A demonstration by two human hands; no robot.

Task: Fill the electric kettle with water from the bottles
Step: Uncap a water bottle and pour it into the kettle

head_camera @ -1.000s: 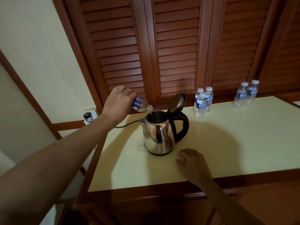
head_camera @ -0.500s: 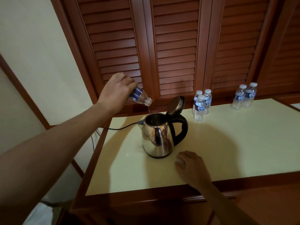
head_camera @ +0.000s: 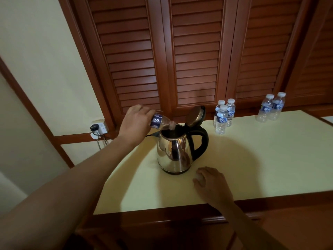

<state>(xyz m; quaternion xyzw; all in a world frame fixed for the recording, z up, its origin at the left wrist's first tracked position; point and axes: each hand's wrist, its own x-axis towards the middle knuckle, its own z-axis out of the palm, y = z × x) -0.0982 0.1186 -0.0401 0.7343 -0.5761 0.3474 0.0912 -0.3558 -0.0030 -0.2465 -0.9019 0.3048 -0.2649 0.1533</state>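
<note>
Left hand: curled round the body of a small water bottle, which is held tilted, neck down to the right.
Bottle in hand: uncapped; its mouth is placed at the open top of the kettle, at the left rim.
Kettle: steel, stood upright on the pale table, left of centre; lid hinged up at the far side, black handle turned right.
Right hand: laid on the table near the front edge, just right of the kettle base, fingers loosely bent. A small white object is seen at the fingertips; whether it is pinched cannot be told.
Spare bottles: three capped bottles grouped at the far edge, right of the kettle; two more further right.
Wall socket: far left, with a black plug fitted.
Background: brown slatted doors behind the table.
</note>
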